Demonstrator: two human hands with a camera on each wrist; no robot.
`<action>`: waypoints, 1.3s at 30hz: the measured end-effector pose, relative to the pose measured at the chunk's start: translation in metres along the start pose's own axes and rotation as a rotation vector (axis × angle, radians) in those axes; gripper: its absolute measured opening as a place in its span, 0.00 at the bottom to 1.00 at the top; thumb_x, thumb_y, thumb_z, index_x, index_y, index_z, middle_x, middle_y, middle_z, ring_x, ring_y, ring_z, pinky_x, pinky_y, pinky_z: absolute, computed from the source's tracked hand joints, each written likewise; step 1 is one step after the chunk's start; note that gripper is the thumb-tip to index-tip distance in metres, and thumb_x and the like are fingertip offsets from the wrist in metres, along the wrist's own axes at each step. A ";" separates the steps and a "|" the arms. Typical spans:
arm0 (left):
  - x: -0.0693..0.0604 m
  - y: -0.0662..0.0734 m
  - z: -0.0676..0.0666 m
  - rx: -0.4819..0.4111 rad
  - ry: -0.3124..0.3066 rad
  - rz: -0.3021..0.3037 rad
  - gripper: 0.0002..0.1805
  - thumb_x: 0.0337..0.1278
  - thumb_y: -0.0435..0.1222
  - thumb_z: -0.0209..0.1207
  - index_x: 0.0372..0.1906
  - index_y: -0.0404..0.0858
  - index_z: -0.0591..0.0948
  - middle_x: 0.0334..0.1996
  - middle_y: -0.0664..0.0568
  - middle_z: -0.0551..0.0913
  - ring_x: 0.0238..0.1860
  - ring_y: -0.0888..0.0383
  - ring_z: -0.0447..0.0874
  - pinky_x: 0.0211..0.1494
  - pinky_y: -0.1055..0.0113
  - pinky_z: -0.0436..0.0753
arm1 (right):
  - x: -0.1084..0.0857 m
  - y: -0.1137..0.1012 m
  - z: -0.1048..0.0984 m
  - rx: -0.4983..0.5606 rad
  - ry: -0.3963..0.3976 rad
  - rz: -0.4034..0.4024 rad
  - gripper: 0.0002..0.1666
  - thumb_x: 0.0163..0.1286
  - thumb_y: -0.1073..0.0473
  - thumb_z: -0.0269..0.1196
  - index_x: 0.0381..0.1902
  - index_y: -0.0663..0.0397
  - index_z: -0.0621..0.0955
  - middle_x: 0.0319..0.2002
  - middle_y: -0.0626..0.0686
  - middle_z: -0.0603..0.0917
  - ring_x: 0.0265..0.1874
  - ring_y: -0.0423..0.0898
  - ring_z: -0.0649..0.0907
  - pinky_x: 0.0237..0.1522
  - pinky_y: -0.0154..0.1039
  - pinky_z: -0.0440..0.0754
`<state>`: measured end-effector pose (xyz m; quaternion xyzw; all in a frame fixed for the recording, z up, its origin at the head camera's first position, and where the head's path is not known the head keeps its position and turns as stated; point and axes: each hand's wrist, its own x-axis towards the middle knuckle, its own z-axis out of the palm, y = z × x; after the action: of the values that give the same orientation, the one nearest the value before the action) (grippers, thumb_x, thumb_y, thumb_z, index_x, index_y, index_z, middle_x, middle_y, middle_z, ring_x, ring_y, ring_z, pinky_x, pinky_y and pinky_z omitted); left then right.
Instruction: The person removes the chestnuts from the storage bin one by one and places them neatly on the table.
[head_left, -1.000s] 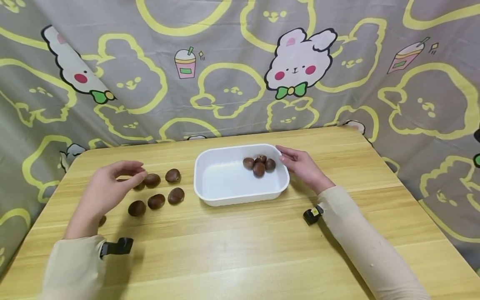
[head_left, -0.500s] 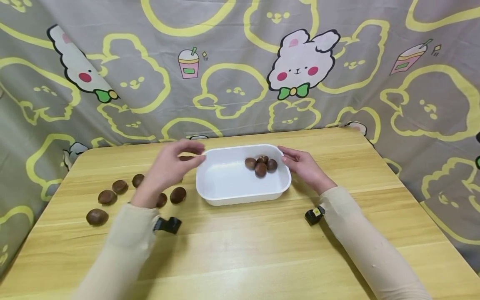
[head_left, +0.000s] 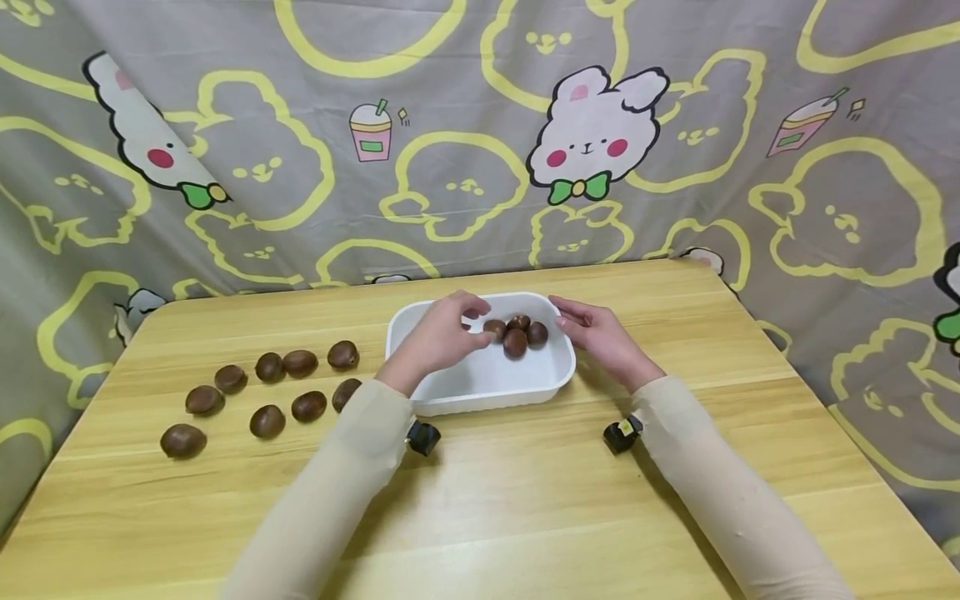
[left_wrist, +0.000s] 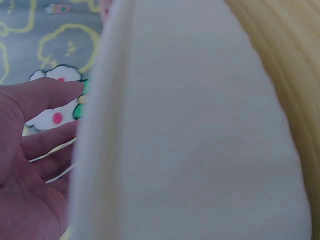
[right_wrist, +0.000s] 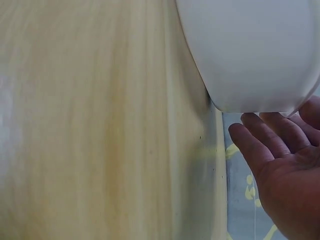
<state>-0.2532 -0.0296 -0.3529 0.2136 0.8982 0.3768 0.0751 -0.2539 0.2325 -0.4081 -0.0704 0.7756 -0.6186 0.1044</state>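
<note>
Okay, so quick update from my end of the feed: the left hand (head_left: pixel 442 337) was over at the left side of the frame above the loose chestnuts (head_left: pixel 301 363) a second ago, passed the tray's left rim half a second later, and now it's inside the white tray (head_left: pixel 495 404) in mid-frame, thumb right by the little cluster of nuts (head_left: pixel 514 343). Can't tell you if it's grasping anything: thumb and fingertips are apart, there's a dark patch under the fingers, and the left wrist view is mostly blocked by tray wall. I read this as the carrying part being over and the drop spot reached, but the cluster is the same four I could count before, so I wouldn't call another one in yet. Nine are out on the wooden table (head_left: pixel 525 500), centre-left to lower left, one partly behind the sleeve (head_left: pixel 322 492). Right hand (head_left: pixel 600 333) hasn't budged: fingers fairly straight against the tray's right end, not clenched, seemingly just steadying it.
</note>
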 end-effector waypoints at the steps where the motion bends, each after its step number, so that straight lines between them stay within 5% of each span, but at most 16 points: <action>1: 0.004 0.001 0.004 0.010 -0.013 0.004 0.24 0.59 0.35 0.66 0.58 0.30 0.78 0.53 0.43 0.78 0.55 0.46 0.77 0.56 0.58 0.76 | 0.000 0.000 0.000 -0.003 -0.001 0.000 0.29 0.78 0.59 0.54 0.73 0.57 0.65 0.67 0.62 0.70 0.62 0.55 0.74 0.53 0.40 0.78; 9: 0.026 0.005 0.033 0.149 -0.085 0.059 0.21 0.55 0.32 0.68 0.53 0.28 0.80 0.51 0.40 0.78 0.51 0.48 0.77 0.56 0.59 0.75 | 0.000 0.000 0.000 -0.019 -0.001 -0.003 0.29 0.78 0.58 0.54 0.73 0.57 0.65 0.67 0.61 0.70 0.63 0.55 0.74 0.55 0.41 0.77; 20: 0.029 0.011 0.047 0.359 -0.058 0.054 0.08 0.52 0.32 0.69 0.36 0.35 0.83 0.41 0.45 0.78 0.45 0.50 0.73 0.51 0.60 0.74 | 0.001 -0.001 0.001 -0.021 -0.005 -0.010 0.29 0.78 0.58 0.55 0.73 0.57 0.66 0.67 0.61 0.70 0.63 0.55 0.74 0.55 0.42 0.77; 39: 0.033 0.009 0.058 0.365 -0.152 0.152 0.10 0.53 0.25 0.65 0.42 0.33 0.85 0.43 0.45 0.79 0.46 0.50 0.76 0.54 0.62 0.74 | -0.001 -0.001 0.000 -0.008 -0.002 0.002 0.29 0.77 0.58 0.55 0.73 0.57 0.65 0.67 0.61 0.70 0.63 0.54 0.73 0.55 0.41 0.77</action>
<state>-0.2627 0.0279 -0.3868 0.3187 0.9245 0.1954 0.0740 -0.2535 0.2328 -0.4071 -0.0707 0.7779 -0.6154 0.1052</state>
